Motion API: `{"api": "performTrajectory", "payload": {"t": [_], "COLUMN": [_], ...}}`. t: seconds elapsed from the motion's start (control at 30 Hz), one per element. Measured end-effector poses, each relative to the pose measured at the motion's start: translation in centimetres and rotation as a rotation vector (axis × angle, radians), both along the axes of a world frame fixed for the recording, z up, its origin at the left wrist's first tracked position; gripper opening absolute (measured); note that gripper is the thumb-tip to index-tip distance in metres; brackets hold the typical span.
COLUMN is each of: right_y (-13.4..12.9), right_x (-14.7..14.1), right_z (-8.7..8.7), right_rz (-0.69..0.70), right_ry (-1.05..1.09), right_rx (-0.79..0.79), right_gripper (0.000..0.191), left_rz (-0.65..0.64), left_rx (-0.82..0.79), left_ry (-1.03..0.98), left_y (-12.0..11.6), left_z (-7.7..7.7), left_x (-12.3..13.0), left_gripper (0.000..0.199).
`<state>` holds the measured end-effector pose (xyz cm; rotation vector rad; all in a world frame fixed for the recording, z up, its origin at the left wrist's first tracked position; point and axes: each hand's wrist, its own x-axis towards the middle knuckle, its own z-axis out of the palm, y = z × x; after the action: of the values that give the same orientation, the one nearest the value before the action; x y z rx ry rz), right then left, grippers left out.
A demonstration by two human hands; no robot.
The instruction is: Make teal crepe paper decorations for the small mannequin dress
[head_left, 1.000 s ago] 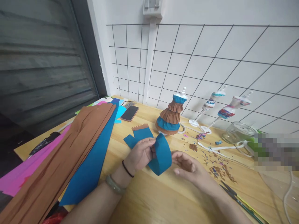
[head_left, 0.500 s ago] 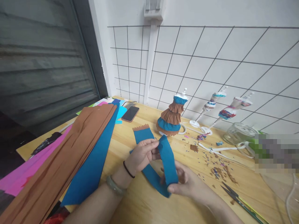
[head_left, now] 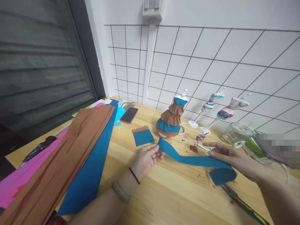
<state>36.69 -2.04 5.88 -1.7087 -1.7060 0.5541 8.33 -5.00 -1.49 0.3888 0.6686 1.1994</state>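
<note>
My left hand (head_left: 148, 156) is closed, pinching one end of a long blue crepe paper strip (head_left: 187, 159) between thumb and fingers. The strip runs to the right across the table and curls over at its far end. My right hand (head_left: 226, 153) reaches over that strip, thumb and forefinger apart around a narrow white strip (head_left: 203, 147); whether they touch it is unclear. Behind my left hand lies a blue piece with a zigzag brown edge (head_left: 143, 137). A small dress form (head_left: 172, 114) wears ruffled brown and blue paper tiers.
Brown crepe paper (head_left: 70, 147) and blue paper (head_left: 93, 175) lie at left. A phone (head_left: 128, 115) rests at the back. Two more dress forms (head_left: 212, 101), a glass jar (head_left: 234, 132) and paper scraps (head_left: 201, 178) are at right. Scissors (head_left: 243, 203) lie near the front right.
My right hand has let go of the blue strip and moved right to the white strip. The blue strip has unfolded to the right, while my left hand still pinches its end.
</note>
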Motion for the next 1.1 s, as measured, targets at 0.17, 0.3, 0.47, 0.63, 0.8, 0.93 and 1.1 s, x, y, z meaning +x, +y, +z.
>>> {"api": "performTrajectory", "payload": {"t": [0.17, 0.3, 0.47, 0.63, 0.8, 0.93, 1.1], "right_y": [-0.9, -2.5, -2.7, -2.7, -3.2, -3.6, -3.4], "right_x": [-2.3, -7.1, -10.0, -10.3, -10.9, -11.2, -10.8], "right_z": [-1.1, -1.8, -2.6, -3.3, -3.0, -2.8, -3.0], "right_rz": [0.102, 0.285, 0.457, 0.463, 0.482, 0.525, 0.517], "right_ry": [-0.097, 0.056, 0.219, 0.264, 0.215, 0.178, 0.108], "right_rx": [-0.079, -0.047, -0.119, -0.149, -0.149, -0.151, -0.127], "right_gripper": [0.039, 0.037, 0.034, 0.031, 0.027, 0.025, 0.028], "left_rz": [-0.114, -0.277, -0.378, -0.414, -0.291, -0.298, -0.316], "left_rx": [0.041, 0.08, 0.095, 0.18, 0.343, 0.309, 0.273], "left_ry": [0.107, 0.222, 0.301, 0.406, 0.494, 0.46, 0.417], "left_y": [-0.6, -1.1, -1.2, -1.2, -1.4, -1.4, -1.2], "left_z": [0.2, 0.4, 0.6, 0.3, 0.0, -0.1, 0.3], "left_x": [0.4, 0.8, 0.9, 1.2, 1.9, 1.9, 1.6], "left_gripper": [0.016, 0.023, 0.03, 0.032, 0.042, 0.05, 0.045]}}
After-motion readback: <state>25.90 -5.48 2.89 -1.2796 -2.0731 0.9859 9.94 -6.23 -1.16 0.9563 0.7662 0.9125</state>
